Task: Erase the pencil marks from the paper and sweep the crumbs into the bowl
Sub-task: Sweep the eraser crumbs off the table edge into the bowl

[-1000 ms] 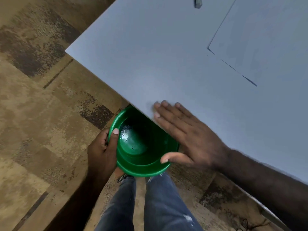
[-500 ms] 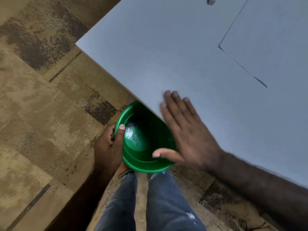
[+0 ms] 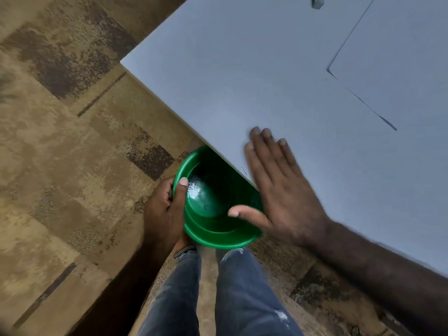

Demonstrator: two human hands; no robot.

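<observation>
Two hands share the work: over the table (image 3: 242, 81) edge the right hand (image 3: 281, 190) lies flat, fingers spread; the left hand (image 3: 167, 209) pinches the rim of the green bowl (image 3: 213, 229) just below, light, stiff plastic, likely slick; crumbs (image 3: 205, 206) weigh nothing

From my remote seat I see both forearms bare, with no sleeve, watch or ring in view. The left hand (image 3: 167, 209) shows a short, pale thumbnail. The right hand (image 3: 283, 190) is slightly blurred, its four fingers long, and their nails are hard to make out. Below them are two legs in dark blue denim jeans (image 3: 218, 294), faded along the thighs. A small frayed white patch marks the right leg, and another ragged pale spot sits near that leg's top.
</observation>
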